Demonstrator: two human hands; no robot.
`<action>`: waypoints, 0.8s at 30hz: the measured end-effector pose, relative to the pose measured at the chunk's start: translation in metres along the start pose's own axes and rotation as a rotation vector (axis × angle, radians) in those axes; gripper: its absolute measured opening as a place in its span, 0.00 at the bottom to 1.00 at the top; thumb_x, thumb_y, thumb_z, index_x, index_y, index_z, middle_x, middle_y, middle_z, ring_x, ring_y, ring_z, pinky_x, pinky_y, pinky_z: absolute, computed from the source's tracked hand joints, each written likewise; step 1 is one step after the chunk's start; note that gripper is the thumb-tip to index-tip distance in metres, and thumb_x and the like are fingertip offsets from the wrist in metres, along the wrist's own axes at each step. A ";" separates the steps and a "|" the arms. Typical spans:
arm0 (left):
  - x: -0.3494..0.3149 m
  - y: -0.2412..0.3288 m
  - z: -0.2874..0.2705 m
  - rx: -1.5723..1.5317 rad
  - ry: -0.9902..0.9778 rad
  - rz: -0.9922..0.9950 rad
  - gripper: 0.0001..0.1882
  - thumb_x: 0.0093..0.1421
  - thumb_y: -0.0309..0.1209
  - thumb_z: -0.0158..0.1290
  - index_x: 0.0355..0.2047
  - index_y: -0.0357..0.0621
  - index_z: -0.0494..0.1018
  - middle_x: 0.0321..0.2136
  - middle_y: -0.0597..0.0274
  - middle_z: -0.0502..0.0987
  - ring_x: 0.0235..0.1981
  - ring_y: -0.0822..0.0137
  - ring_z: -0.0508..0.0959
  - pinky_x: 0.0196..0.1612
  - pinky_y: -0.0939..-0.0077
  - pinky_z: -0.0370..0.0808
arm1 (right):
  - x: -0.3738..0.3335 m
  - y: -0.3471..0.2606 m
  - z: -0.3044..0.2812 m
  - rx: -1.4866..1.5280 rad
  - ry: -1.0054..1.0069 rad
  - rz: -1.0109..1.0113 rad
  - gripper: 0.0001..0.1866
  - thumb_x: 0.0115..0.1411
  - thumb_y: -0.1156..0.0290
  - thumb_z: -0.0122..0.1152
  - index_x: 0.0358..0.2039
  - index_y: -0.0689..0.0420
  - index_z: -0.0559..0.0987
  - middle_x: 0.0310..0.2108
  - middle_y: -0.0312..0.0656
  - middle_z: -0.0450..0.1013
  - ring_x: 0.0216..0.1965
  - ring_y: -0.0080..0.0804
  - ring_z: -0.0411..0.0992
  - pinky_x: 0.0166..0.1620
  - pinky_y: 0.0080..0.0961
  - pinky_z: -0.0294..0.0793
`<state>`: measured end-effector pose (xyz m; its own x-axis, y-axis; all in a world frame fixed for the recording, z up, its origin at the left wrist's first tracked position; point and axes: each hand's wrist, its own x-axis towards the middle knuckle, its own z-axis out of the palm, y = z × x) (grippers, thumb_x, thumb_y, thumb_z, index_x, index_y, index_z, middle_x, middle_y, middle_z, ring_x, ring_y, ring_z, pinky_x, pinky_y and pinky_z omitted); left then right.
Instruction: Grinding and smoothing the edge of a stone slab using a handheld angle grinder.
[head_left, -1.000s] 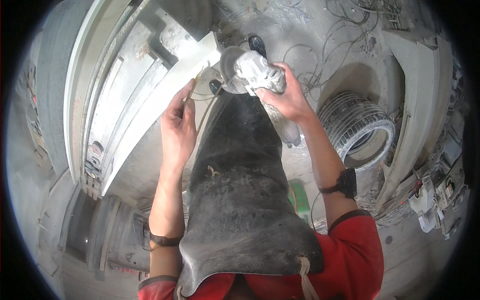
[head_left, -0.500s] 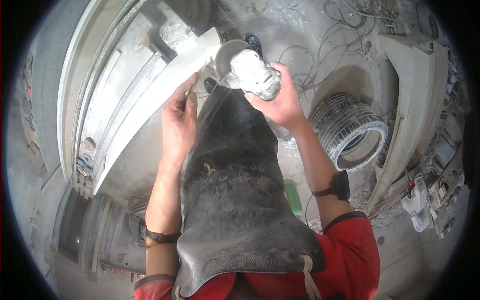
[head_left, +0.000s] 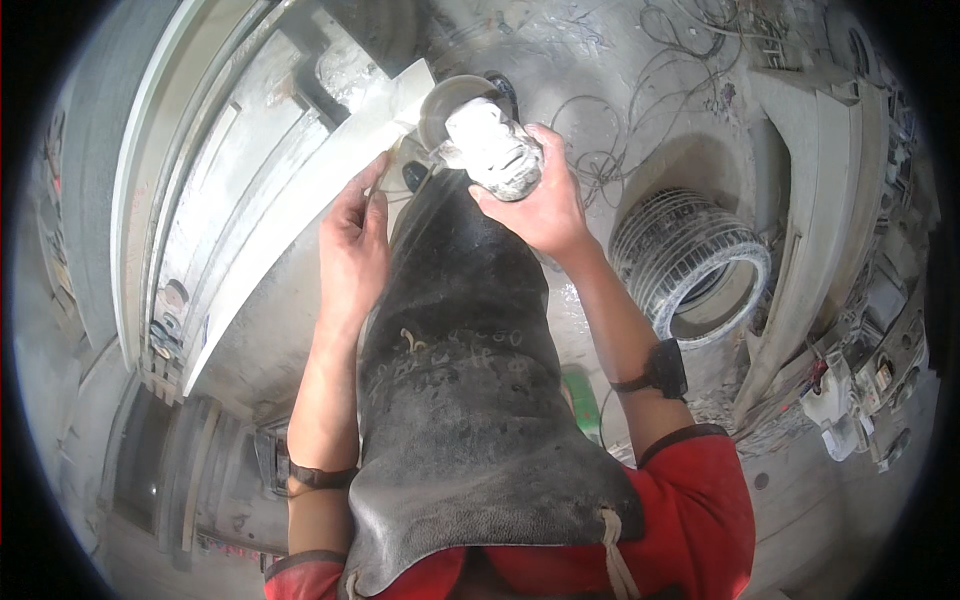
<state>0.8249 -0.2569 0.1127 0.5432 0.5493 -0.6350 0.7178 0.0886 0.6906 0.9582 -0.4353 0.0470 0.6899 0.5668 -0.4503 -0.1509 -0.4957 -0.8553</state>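
Note:
In my right hand point(head_left: 540, 205) is an angle grinder point(head_left: 497, 145), its body wrapped or caked in white, with my fingers and thumb around its near end. A round disc point(head_left: 440, 105) at the grinder's far side meets or overlaps the corner of a long pale slab point(head_left: 300, 222); whether they touch I cannot tell. My left hand point(head_left: 355, 235) lies beside the slab's near edge, index finger stretched toward the corner and thumb apart from it. Its other fingers are partly hidden. A dark apron point(head_left: 455, 400) hangs over my front.
Dusty stacked tyres point(head_left: 690, 260) stand at the right, beside a long pale beam point(head_left: 825, 200). Loose cables point(head_left: 690, 75) trail over the floor at the far right. A green object point(head_left: 580, 400) shows beside the apron. Clutter point(head_left: 850, 400) lies along the right edge.
The grinder and my right hand have shifted slightly left and a little farther away. My left hand stays by the slab's edge, its fingers barely moved.

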 end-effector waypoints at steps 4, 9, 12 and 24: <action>0.003 0.000 0.002 0.004 -0.011 0.019 0.19 0.72 0.25 0.44 0.61 0.35 0.70 0.57 0.52 0.76 0.62 0.67 0.71 0.65 0.70 0.63 | -0.003 0.008 -0.006 -0.057 0.001 -0.016 0.44 0.47 0.72 0.79 0.59 0.64 0.60 0.50 0.48 0.72 0.51 0.33 0.73 0.55 0.33 0.73; 0.004 0.008 0.004 0.047 -0.015 -0.031 0.19 0.72 0.24 0.44 0.61 0.36 0.70 0.56 0.55 0.77 0.54 0.70 0.75 0.61 0.71 0.67 | -0.008 0.024 -0.022 0.097 -0.019 0.012 0.44 0.47 0.69 0.79 0.59 0.62 0.61 0.49 0.49 0.72 0.50 0.35 0.74 0.54 0.33 0.73; 0.002 0.009 0.003 0.004 -0.010 -0.059 0.20 0.72 0.24 0.44 0.63 0.38 0.69 0.56 0.56 0.77 0.45 0.74 0.75 0.54 0.75 0.70 | 0.007 0.001 -0.024 0.144 -0.062 0.030 0.43 0.49 0.69 0.77 0.60 0.61 0.61 0.49 0.50 0.73 0.50 0.35 0.74 0.54 0.33 0.73; -0.060 -0.004 0.010 -0.843 -0.187 -0.133 0.26 0.74 0.28 0.40 0.71 0.55 0.54 0.20 0.65 0.73 0.13 0.80 0.65 0.16 0.86 0.62 | -0.043 -0.099 -0.002 -0.403 -0.257 0.066 0.45 0.54 0.64 0.73 0.67 0.60 0.57 0.57 0.56 0.70 0.57 0.44 0.72 0.60 0.36 0.70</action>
<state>0.7940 -0.2985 0.1446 0.5935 0.3519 -0.7238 0.2592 0.7679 0.5858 0.9453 -0.4117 0.1515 0.4827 0.6445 -0.5930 0.1330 -0.7232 -0.6777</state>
